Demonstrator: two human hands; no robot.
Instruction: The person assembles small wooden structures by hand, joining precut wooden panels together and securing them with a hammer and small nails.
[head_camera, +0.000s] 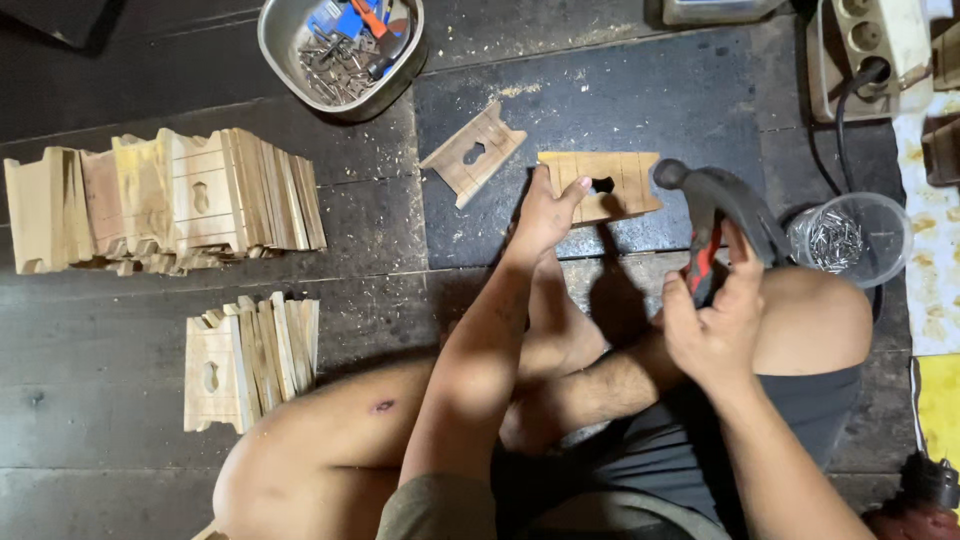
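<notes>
My left hand (545, 212) presses down on a flat wooden piece (622, 180) with a keyhole-shaped cutout, lying on the dark floor in front of my crossed legs. In my right hand (712, 322) is a hammer (722, 215) with a black head and a red-and-black handle, raised just to the right of that piece. A second wooden piece (474, 153) of the same shape lies tilted to the left of the first, a little apart from it.
Two stacks of similar wooden pieces (165, 198) (250, 358) stand at the left. A metal bowl (283, 62) with nails and tools is at the top. A clear plastic cup of nails (848, 238) sits by my right knee. A power strip (872, 45) lies top right.
</notes>
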